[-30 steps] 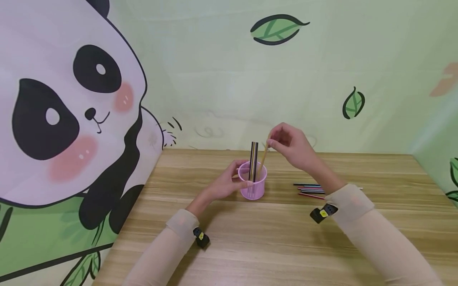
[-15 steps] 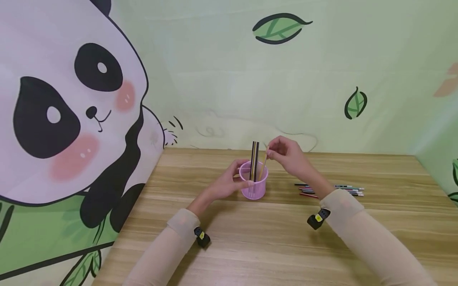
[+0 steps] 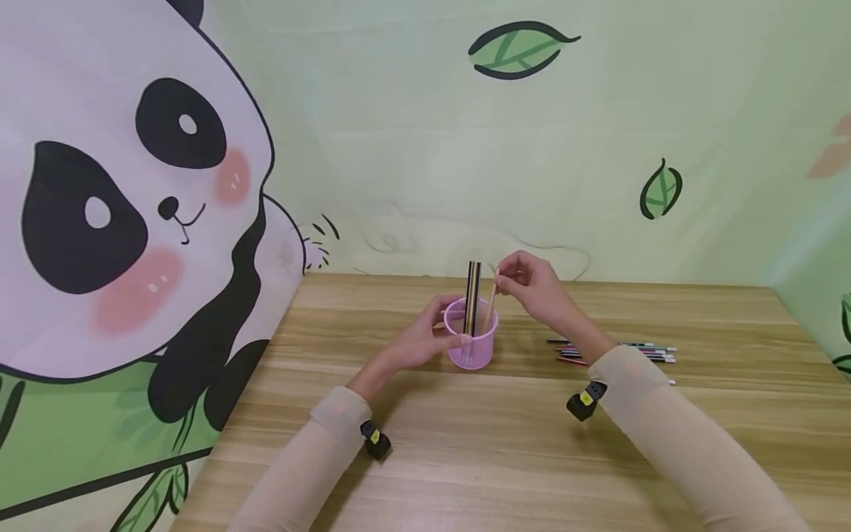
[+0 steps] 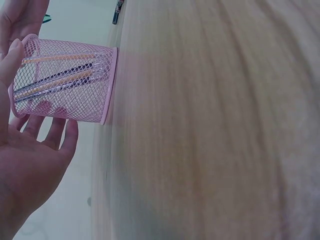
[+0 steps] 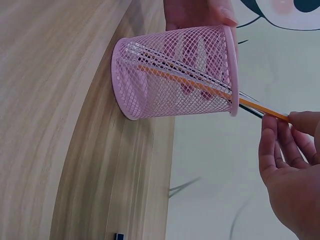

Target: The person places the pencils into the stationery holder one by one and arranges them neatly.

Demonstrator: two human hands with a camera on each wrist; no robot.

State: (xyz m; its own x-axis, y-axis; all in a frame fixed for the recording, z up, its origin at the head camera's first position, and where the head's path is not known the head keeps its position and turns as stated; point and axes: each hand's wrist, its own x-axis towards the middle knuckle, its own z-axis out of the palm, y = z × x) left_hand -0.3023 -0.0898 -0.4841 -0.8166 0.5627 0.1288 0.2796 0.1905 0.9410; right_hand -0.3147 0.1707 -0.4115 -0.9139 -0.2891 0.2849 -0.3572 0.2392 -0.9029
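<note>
Pinching pencil (image 5: 260, 107); right hand (image 3: 537, 290) higher than cup (image 3: 482, 352).

A round pink mesh cup (image 3: 482, 353) stands upright on the wooden desk (image 3: 479, 443), dark and yellow pencils (image 3: 472, 299) grouped inside; a slim orange pencil (image 5: 259, 107) slants beside them, top pinched in the right fingers (image 5: 268, 134).
</note>
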